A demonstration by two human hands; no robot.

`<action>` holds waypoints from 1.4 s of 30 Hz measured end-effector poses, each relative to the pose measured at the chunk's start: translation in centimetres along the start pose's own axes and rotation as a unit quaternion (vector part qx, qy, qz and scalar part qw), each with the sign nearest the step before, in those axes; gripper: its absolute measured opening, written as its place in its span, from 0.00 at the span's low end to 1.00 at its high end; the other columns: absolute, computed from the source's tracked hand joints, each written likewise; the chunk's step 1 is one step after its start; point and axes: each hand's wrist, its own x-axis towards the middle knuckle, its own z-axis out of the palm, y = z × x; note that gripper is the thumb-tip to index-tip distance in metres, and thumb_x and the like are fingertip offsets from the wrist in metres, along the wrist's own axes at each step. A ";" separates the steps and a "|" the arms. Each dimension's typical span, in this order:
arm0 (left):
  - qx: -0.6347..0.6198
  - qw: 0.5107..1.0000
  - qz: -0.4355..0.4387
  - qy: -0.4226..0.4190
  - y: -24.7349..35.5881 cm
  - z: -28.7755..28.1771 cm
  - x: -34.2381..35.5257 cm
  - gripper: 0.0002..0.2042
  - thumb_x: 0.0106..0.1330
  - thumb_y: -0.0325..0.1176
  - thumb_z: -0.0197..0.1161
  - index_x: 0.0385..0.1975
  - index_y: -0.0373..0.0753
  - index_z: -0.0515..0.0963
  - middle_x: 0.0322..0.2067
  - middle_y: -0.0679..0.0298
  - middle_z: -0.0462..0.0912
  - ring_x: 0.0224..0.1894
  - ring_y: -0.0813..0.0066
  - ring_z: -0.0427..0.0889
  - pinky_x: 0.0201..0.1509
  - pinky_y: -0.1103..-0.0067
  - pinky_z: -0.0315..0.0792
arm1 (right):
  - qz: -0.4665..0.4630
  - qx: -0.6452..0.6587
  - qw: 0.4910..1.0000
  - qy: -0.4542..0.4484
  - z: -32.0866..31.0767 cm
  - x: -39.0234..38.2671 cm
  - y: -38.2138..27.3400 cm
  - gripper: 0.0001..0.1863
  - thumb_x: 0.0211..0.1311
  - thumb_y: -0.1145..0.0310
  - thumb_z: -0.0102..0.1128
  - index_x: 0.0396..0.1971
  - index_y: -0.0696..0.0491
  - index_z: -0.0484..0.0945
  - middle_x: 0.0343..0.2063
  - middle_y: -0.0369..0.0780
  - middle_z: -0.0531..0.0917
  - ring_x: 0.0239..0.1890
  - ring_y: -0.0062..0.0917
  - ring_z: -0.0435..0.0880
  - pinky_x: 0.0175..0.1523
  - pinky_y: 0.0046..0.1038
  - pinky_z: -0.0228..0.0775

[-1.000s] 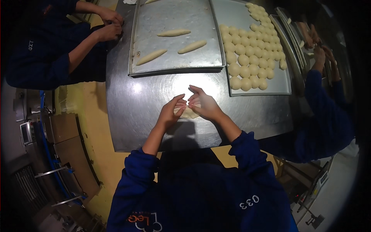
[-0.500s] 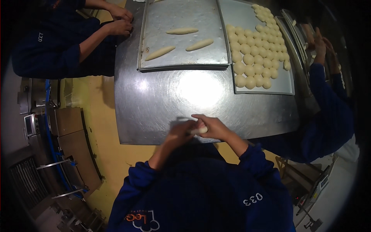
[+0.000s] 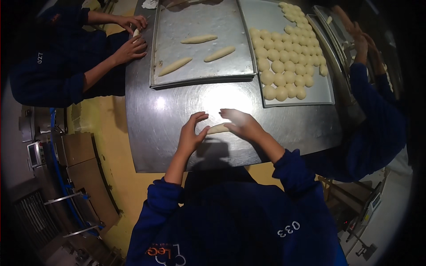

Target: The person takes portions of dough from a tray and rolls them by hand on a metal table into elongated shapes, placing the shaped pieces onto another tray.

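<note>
Dough (image 3: pixel 217 129) toward tabletop's front edge (image 3: pixel 155 168) — touched by left hand (image 3: pixel 190 135), right hand (image 3: pixel 246 126), both unclenched; shaping, apparently — even pressure needed.

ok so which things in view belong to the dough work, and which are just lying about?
Belongs, by the look of it:
- dough piece between left hand and right hand
- steel table
- long rolls on their tray
- dough balls on theirs

Apparently just about:
- crumpled white scrap
- device with a screen, far left
</note>
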 end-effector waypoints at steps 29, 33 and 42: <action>0.040 0.981 -0.042 -0.183 -1.2 0.8 -4.1 0.35 0.57 0.25 0.71 0.65 0.39 0.62 0.50 0.57 0.83 0.54 0.61 0.83 0.58 0.70 0.76 | 0.052 0.042 0.992 -0.107 1.8 -2.6 -3.4 0.46 0.47 0.76 0.75 0.69 0.53 0.63 0.47 0.45 0.77 0.44 0.31 0.85 0.51 0.31 0.78; 0.031 0.981 -0.005 -0.193 -2.1 0.6 -3.8 0.36 0.58 0.26 0.70 0.67 0.40 0.61 0.52 0.55 0.82 0.57 0.61 0.81 0.60 0.69 0.75 | 0.007 0.046 0.995 -0.093 2.0 -2.7 -1.9 0.44 0.49 0.75 0.75 0.69 0.53 0.64 0.49 0.46 0.77 0.45 0.31 0.85 0.52 0.32 0.77; -0.084 0.996 0.015 0.002 -1.9 -0.5 0.9 0.33 0.63 0.26 0.68 0.67 0.36 0.60 0.58 0.51 0.78 0.64 0.62 0.75 0.70 0.67 0.67 | 0.047 0.146 0.988 -0.010 -0.8 0.8 -1.7 0.41 0.59 0.74 0.66 0.72 0.49 0.58 0.52 0.46 0.81 0.53 0.31 0.82 0.61 0.32 0.74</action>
